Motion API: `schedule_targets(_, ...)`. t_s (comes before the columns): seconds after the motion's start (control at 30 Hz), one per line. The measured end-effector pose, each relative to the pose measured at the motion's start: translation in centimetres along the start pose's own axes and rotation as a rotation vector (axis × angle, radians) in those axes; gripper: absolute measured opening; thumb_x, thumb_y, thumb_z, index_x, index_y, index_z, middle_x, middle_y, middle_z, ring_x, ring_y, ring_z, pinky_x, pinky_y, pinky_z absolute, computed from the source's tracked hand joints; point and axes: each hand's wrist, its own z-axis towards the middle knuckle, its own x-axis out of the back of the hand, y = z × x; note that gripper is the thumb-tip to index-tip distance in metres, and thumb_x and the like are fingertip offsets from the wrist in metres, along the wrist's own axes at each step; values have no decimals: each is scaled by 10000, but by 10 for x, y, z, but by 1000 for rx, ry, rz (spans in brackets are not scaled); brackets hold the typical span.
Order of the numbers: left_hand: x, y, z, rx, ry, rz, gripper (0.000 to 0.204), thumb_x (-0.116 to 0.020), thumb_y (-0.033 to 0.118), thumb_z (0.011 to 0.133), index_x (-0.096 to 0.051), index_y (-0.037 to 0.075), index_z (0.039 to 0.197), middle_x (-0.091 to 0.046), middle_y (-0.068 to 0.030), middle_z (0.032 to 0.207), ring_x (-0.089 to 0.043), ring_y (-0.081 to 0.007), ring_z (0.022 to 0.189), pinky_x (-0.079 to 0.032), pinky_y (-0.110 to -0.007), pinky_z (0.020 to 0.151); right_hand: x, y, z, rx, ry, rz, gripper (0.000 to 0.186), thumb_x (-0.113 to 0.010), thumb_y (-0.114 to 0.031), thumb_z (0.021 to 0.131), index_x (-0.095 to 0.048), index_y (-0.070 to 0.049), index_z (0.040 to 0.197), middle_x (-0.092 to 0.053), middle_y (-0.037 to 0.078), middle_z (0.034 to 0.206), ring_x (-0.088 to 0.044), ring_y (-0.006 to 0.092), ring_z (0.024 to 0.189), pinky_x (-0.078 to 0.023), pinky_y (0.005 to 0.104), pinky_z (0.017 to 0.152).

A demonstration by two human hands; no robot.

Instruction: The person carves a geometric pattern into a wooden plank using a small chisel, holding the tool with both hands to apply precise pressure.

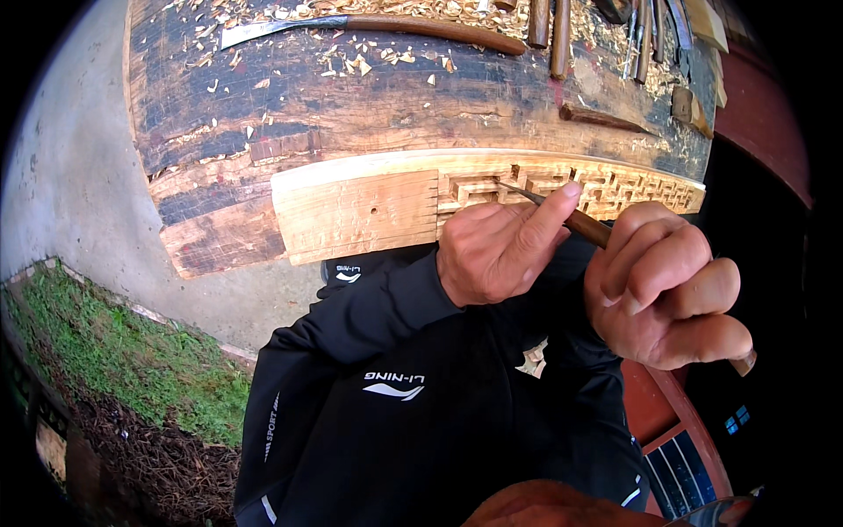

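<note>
A long pale wooden board (356, 215) lies along the near edge of the workbench, its right part carved in a stepped, recessed lattice pattern. My right hand (667, 290) wraps round the wooden handle of a carving chisel (590, 228), whose butt end pokes out below the fingers. Closer to the blade, my left hand (505, 250) is closed on the same chisel, thumb laid along it, the heel of the hand by the board's near edge. The thin dark blade slants left, and its tip meets a recess in the carving. The left hand's curled fingers are partly hidden.
Wood shavings (356, 63) are scattered over the worn workbench (351, 110). A long-handled chisel (421, 28) lies at the back, with several wooden-handled tools (562, 39) to its right. A wooden stick (610, 119) and a mallet-like block (689, 110) rest at the right.
</note>
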Motion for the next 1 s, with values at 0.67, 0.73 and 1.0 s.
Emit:
schedule_targets(0.67,-3,-2,-5,33,108,-49,639,-788,-95,824,-623,-90,1442,-799,-120,909,-750,-214,656,-545,-319,555,2,6,7,-94,-312,-8,517,-530,-451,1152,-420,-130,763,-646,66,666,-466,118,383,-360,268,374)
schedule_targets(0.73,2,-1,-2,15,94,-54,584,-775,-89,839,-645,-72,1409,-803,-112,904,-759,-214,654,-548,-313,550,-5,4,4,-55,-288,41,561,-538,-476,1155,-435,-103,748,-659,85,666,-500,142,400,-387,284,388)
schedule_targets(1.0,20,3,-3,-6,-70,-132,604,-822,-3,829,-648,6,1407,-717,-62,780,-704,-242,609,-505,-347,539,-10,1,-13,67,-377,48,710,-555,-668,1106,-382,-129,677,-655,83,646,-568,148,432,-381,259,406)
